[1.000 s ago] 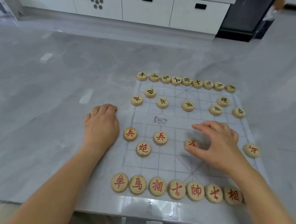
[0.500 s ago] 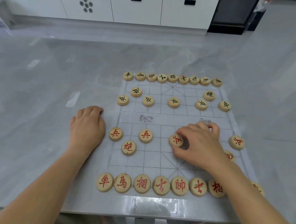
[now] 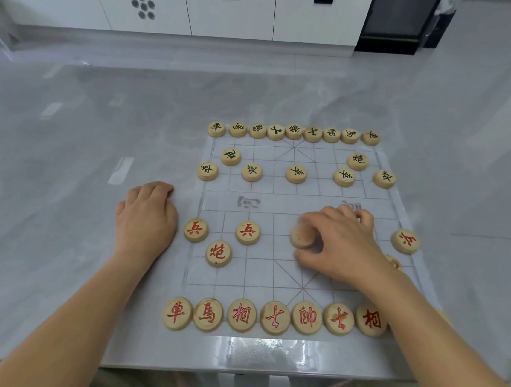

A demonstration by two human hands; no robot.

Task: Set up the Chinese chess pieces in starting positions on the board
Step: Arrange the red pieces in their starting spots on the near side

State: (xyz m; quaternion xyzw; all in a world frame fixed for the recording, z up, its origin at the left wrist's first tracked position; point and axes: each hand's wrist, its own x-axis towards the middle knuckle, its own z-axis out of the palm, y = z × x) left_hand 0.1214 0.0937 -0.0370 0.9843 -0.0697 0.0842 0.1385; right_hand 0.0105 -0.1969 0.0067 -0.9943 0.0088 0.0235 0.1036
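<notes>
A thin grey chess board [image 3: 290,268] lies on the table. Black-lettered wooden pieces [image 3: 294,131] line its far edge, with two cannons and several soldiers below them. Red-lettered pieces [image 3: 273,317] line the near edge. Two red soldiers [image 3: 247,232] and a red cannon [image 3: 218,253] stand on the left half. My right hand [image 3: 341,245] pinches a round wooden piece [image 3: 302,236] between thumb and fingers at the middle file of the soldier row; its letter is blurred. Another red soldier [image 3: 405,240] sits at the right edge. My left hand [image 3: 147,217] rests on the table, left of the board.
The grey marble table [image 3: 59,205] spreads wide to the left and back. One more piece [image 3: 393,261] peeks out behind my right wrist. White cabinets [image 3: 228,13] stand across the floor beyond the table. The table's near edge runs just below the red row.
My right hand slid the red piece left along the soldier row to the middle file and still pinches it, its letter now blurred. The left hand stayed put.
</notes>
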